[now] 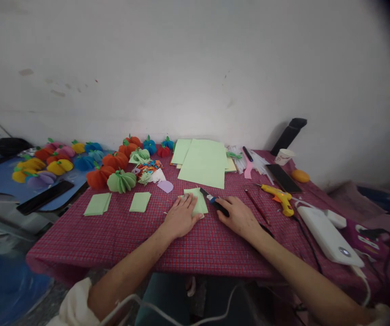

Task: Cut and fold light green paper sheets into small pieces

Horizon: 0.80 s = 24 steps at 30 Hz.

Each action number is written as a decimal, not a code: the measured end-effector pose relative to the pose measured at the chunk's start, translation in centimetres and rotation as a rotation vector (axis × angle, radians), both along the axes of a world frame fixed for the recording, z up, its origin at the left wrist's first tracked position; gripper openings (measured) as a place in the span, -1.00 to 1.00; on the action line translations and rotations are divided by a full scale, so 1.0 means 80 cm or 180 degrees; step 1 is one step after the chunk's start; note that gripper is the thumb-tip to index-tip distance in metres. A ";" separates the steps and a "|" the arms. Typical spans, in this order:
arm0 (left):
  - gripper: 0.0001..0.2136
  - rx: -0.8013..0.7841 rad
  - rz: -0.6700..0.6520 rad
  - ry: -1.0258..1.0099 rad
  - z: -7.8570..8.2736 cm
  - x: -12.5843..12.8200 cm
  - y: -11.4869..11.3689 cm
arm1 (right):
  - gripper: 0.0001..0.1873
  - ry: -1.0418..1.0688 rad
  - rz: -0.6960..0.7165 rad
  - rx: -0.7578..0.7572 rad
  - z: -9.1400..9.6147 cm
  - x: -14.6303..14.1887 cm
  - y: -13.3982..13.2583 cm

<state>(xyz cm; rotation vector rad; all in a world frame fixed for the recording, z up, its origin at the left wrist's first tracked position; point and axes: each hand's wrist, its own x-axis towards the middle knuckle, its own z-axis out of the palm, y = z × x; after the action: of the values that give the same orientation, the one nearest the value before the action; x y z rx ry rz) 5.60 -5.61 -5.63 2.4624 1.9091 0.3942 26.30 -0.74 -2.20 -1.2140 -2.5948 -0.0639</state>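
My left hand (180,216) lies flat, fingers stretched out, pressing a folded light green paper (199,202) onto the red checked tablecloth (120,235). My right hand (237,214) is closed round a black utility knife (214,202), whose blade tip rests at the paper's right edge. Two other folded green pieces (98,203) (140,201) lie to the left. A stack of large green sheets (203,162) sits beyond the hands.
Paper pumpkins (122,180) in several colours crowd the back left. Paper scraps (147,171), a yellow glue gun (281,196), a red pencil (256,206), a white power bank (329,235), a phone (283,177), a paper cup (283,156) and an orange (300,175) lie on the right.
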 end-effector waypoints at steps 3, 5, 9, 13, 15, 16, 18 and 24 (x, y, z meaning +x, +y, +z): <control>-0.41 0.0010 -0.0003 -0.0031 0.001 0.000 -0.001 | -0.62 -0.0027 -0.0121 0.0052 0.006 0.012 0.001; -0.42 0.0021 0.0007 -0.0068 0.002 0.000 -0.002 | -0.62 -0.0088 -0.0255 0.0110 0.010 0.016 0.004; -0.45 0.0035 0.0013 -0.0153 0.003 0.000 -0.002 | -0.64 -0.0233 -0.0519 0.0173 0.012 0.017 0.015; -0.49 0.0045 0.0056 -0.0279 0.005 -0.001 -0.001 | -0.64 -0.0341 -0.0664 0.0139 0.009 0.011 0.026; -0.51 0.0065 0.0082 -0.0412 0.007 -0.001 0.000 | -0.64 -0.0360 -0.0666 0.0128 0.007 0.007 0.030; -0.52 0.0079 0.0093 -0.0512 0.008 -0.001 0.001 | -0.64 -0.0368 -0.0658 0.0135 0.007 0.005 0.031; -0.54 0.0113 0.0135 -0.0809 0.012 -0.002 0.003 | -0.64 -0.0388 -0.0662 0.0158 0.005 0.003 0.033; -0.61 0.0611 0.0845 -0.2333 0.025 -0.023 0.010 | -0.65 -0.0455 -0.0649 0.0095 0.003 0.001 0.035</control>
<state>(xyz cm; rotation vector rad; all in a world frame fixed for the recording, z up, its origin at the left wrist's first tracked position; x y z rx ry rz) 3.76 -4.84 -3.63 1.7412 1.8878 1.3148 26.34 2.08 -1.97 -1.5104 -2.5674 -0.2371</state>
